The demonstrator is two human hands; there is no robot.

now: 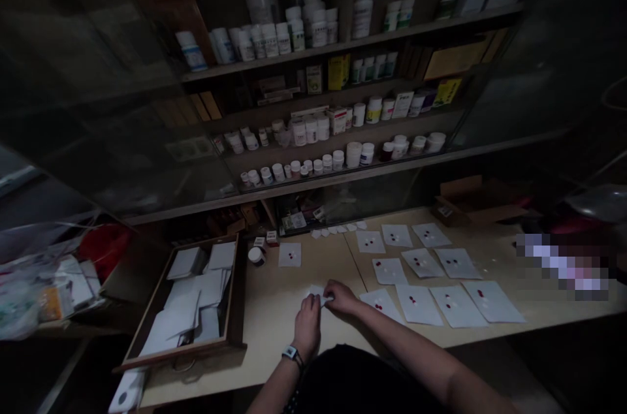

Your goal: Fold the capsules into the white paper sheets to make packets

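My left hand (308, 322), with a watch on its wrist, has its fingers closed on a small white paper (315, 290) at the table's front. My right hand (341, 298) pinches the same paper from the right side. The paper looks partly folded, and the fingers cover much of it. Just right of my hands, several white paper squares (419, 315) lie in rows with red and white pills on them. Another square with pills (290, 255) is at the upper left. Behind my hands, small folded paper packets (337, 230) form a line.
A wooden drawer (236, 309) holding stacks of blank white papers (183, 300) stands on the left. Beside it are a white-capped bottle (256, 256) and small boxes (272, 239). Shelves (313, 180) of medicine bottles rise behind. An open cardboard box (482, 202) sits at the back right.
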